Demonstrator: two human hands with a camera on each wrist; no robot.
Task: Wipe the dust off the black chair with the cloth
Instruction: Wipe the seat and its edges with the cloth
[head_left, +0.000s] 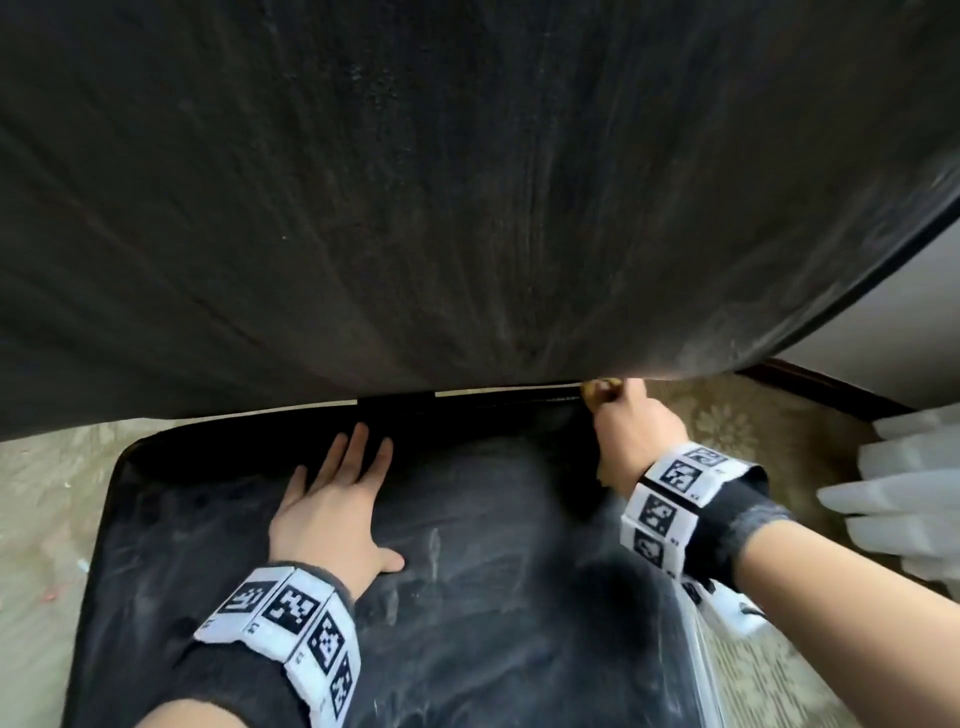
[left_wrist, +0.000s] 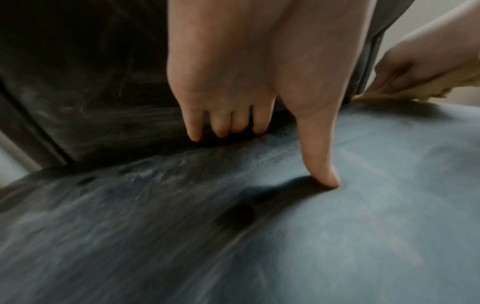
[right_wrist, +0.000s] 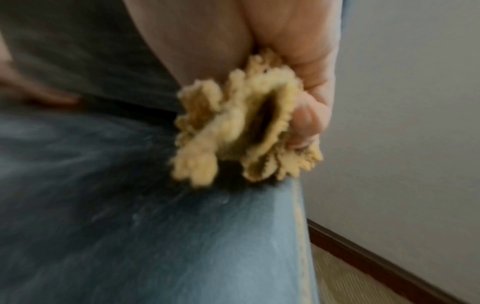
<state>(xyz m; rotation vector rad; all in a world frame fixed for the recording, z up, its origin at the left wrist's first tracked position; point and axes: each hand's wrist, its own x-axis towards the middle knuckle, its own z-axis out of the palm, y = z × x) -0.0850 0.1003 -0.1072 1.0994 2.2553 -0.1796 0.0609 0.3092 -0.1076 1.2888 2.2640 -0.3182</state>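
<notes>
The black chair fills the head view: its dusty backrest (head_left: 415, 197) above, its streaked seat (head_left: 467, 597) below. My left hand (head_left: 332, 499) lies flat on the seat with fingers straight, thumb (left_wrist: 322, 164) pressing the surface. My right hand (head_left: 631, 421) grips a bunched yellow cloth (right_wrist: 241, 131) at the seat's back right corner, just under the backrest's lower edge. In the head view only a bit of the cloth (head_left: 600, 388) shows past the fingers. The cloth (left_wrist: 428, 88) also shows at the right edge of the left wrist view.
Patterned beige carpet (head_left: 753, 426) lies around the chair. A white wall (right_wrist: 402, 102) with a dark baseboard (right_wrist: 376, 261) stands close on the right. Blurred white objects (head_left: 909, 493) sit at the right edge of the head view.
</notes>
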